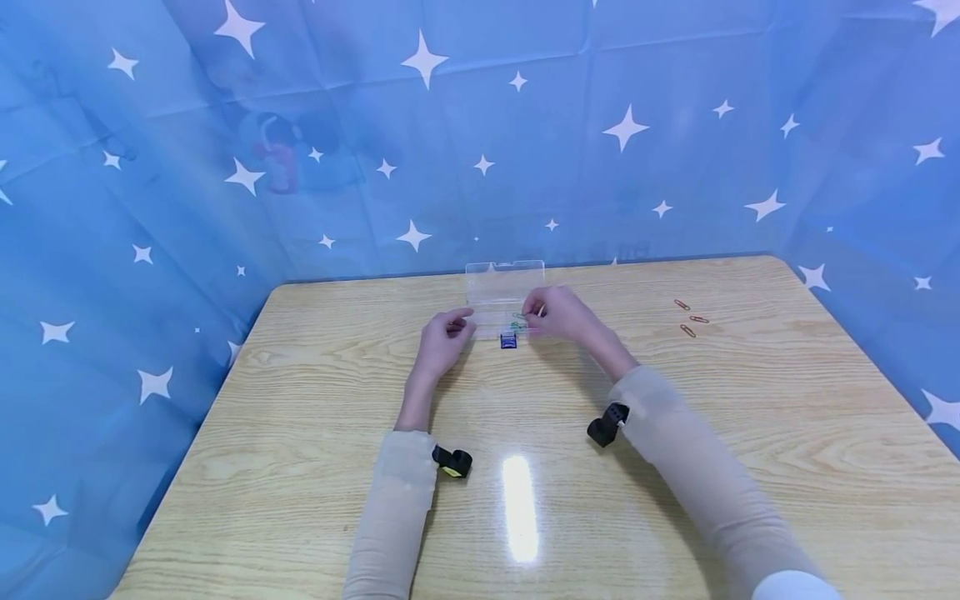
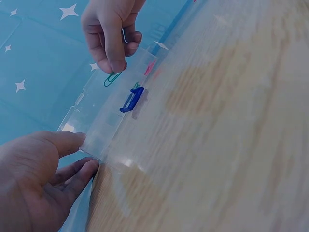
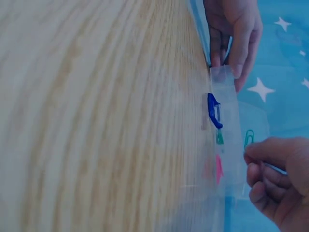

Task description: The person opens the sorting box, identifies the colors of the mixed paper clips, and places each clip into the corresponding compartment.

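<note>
A clear plastic box (image 1: 504,287) stands near the table's back edge with its lid raised and a blue latch (image 1: 508,341) at the front. My left hand (image 1: 444,342) holds the box's left end between thumb and fingers, as the left wrist view shows. Over the box's right part, my right hand (image 1: 564,313) pinches a green paper clip (image 2: 111,79) between thumb and forefinger. Inside the box, the right wrist view shows a green item (image 3: 220,137) and a pink item (image 3: 219,168), both blurred by the plastic wall.
Three orange-red paper clips (image 1: 687,331) lie on the wooden table (image 1: 337,400) to the right of my right hand. A blue curtain with white stars (image 1: 555,192) hangs right behind the table's back edge.
</note>
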A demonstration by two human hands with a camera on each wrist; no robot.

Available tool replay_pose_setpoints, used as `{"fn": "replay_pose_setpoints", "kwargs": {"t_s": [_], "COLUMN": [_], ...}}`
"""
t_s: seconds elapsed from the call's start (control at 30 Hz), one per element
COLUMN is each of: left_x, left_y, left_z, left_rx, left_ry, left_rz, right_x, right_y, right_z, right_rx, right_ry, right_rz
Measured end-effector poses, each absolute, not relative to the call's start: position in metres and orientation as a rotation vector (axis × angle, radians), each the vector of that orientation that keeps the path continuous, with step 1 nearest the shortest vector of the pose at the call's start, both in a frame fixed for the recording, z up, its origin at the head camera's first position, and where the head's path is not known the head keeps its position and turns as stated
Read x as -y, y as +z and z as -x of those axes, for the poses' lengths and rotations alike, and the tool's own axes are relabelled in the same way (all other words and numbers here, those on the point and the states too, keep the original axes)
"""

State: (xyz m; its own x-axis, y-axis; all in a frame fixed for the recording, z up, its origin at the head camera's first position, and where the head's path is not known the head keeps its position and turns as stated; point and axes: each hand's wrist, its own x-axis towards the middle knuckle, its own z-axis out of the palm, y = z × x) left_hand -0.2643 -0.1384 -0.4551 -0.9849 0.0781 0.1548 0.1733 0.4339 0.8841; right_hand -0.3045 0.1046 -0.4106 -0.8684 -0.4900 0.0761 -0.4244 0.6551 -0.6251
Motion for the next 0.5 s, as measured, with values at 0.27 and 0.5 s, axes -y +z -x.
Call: {"fn": "replay_pose_setpoints", "kwargs": {"t_s": [0.27, 0.5], "left_x": [0.1383, 0.1384], "left_y": [-0.4551, -0.4549], "left_z": [0.2629, 0.2636], "left_rx": [2.58, 2.575], "left_ry": [-1.606, -1.604], "left_rz": [0.235, 0.24], "right_x": [-0.1017, -0.1004], "right_y": [-0.4153, -0.4154], "right_z": [0.3039, 0.3047], "right_rx": [-2.766, -2.759], "right_ry": [-1.039, -1.04], "right_rz": [0.773, 0.762]}}
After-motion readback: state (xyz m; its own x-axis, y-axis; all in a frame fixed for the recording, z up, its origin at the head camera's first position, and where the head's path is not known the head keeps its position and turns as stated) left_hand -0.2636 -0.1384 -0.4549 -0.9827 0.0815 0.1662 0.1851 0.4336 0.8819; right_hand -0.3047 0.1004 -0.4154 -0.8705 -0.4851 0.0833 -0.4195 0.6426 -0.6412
